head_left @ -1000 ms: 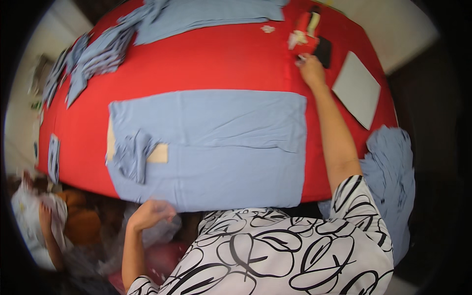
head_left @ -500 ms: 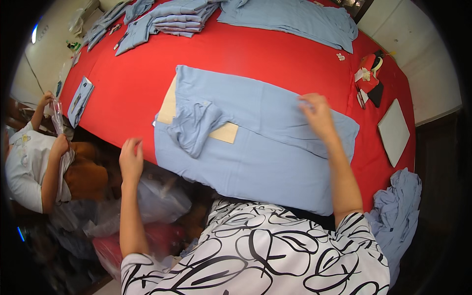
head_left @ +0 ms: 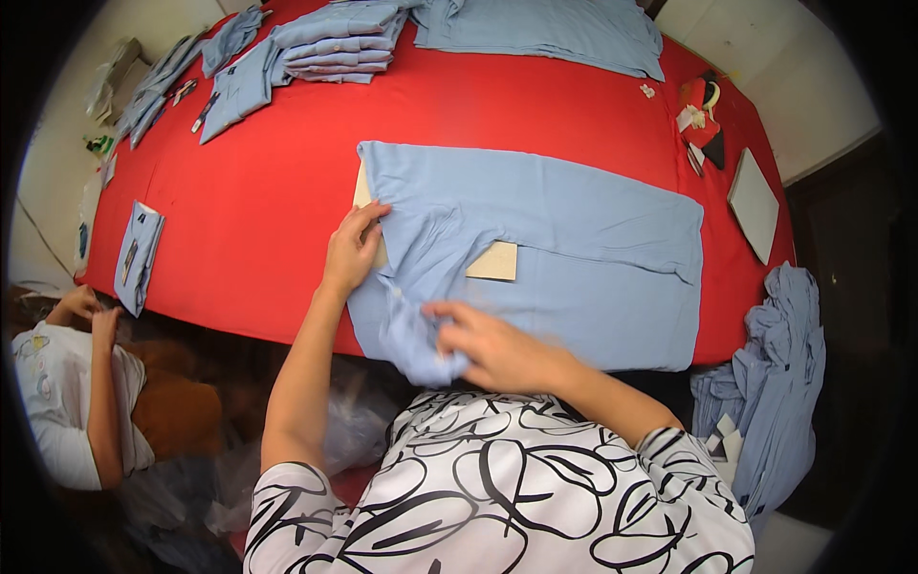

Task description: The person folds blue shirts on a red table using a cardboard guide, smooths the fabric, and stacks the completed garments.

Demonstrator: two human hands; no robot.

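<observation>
A light blue shirt (head_left: 593, 297) lies on the red-covered table in front of me, its side folded inward lengthwise. A beige card (head_left: 492, 262) shows from under the cloth near the middle and along the left end. My left hand (head_left: 352, 251) rests at that left end, fingers stretched over the card and the shirt's edge. Bunched sleeve cloth (head_left: 416, 335) hangs toward me at the table's near edge. My right hand (head_left: 492, 346), slightly blurred, has its fingers curled on this sleeve near the cuff.
Folded blue shirts (head_left: 339, 48) stand stacked at the back, with flat blue garments (head_left: 545, 33) beside them. A white board (head_left: 754, 206) lies at the right. Crumpled blue garments (head_left: 775, 383) hang off the right edge. A co-worker (head_left: 81, 383) sits at the left near a folded shirt (head_left: 141, 253).
My left hand has come up onto the shirt's left end. My right hand has moved from the right side to the sleeve, which now lies pulled toward me.
</observation>
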